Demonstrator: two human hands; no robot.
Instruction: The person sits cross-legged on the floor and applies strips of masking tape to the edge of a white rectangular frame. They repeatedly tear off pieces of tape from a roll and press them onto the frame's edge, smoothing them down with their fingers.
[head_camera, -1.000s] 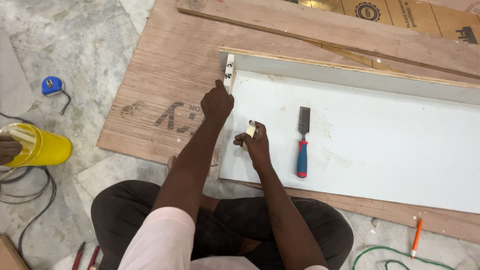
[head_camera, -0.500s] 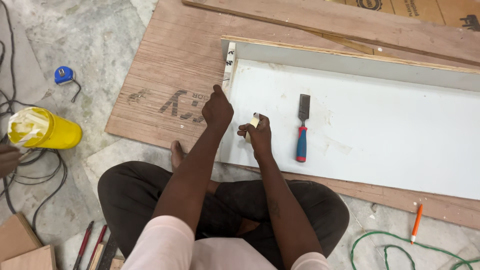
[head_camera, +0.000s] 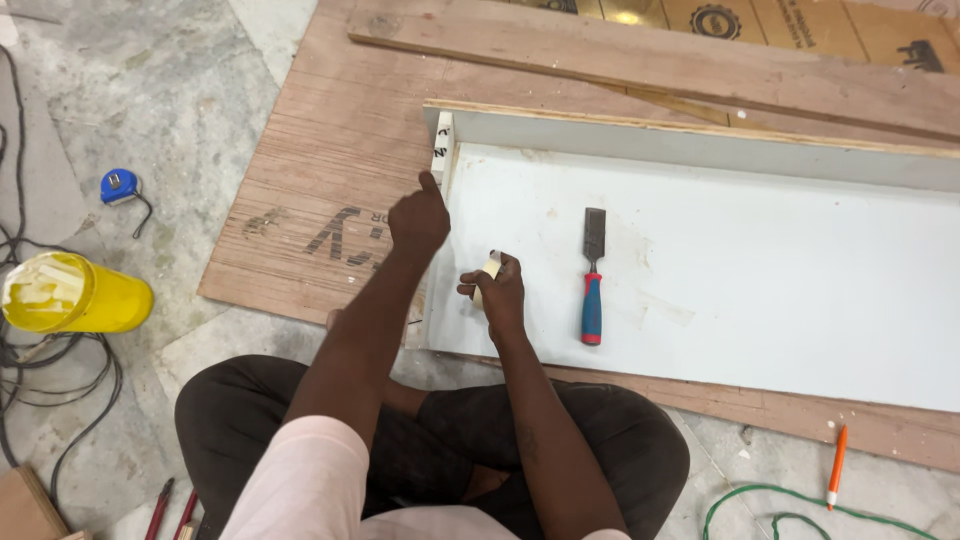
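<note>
The right hand (head_camera: 497, 290) is pinching a small pale roll, apparently tape (head_camera: 490, 268), between thumb and fingertips, and it is hovering low over the near left corner of the white laminated board (head_camera: 760, 290). The left hand (head_camera: 418, 218) is sitting with its fingers curled in and the forefinger stretched out, the tip pressing along the left end edge of that board, just below a short white edge strip (head_camera: 441, 150) standing at the corner. The two hands are staying near each other, the left one slightly farther from the person.

Just to the right of the right hand, a chisel (head_camera: 592, 280) with a red and blue handle is lying flat on the white board, blade pointing away from the person; it is apart from both hands. Along the far side of the board a raised white rail with a bare wooden top edge (head_camera: 700, 140) is running to the right. Everything is resting on a brown plywood sheet (head_camera: 330, 160), with a long wooden plank (head_camera: 640, 70) lying across its far part.

On the stone floor (head_camera: 160, 80) to the left, a blue tape measure (head_camera: 120, 185) and a yellow can (head_camera: 70, 295) are lying well apart from the work, with dark cables (head_camera: 60, 370) beside the can. An orange pencil (head_camera: 837, 465) and a green cord (head_camera: 790, 505) are lying at the lower right, and the person's crossed legs (head_camera: 430, 440) are filling the foreground.
</note>
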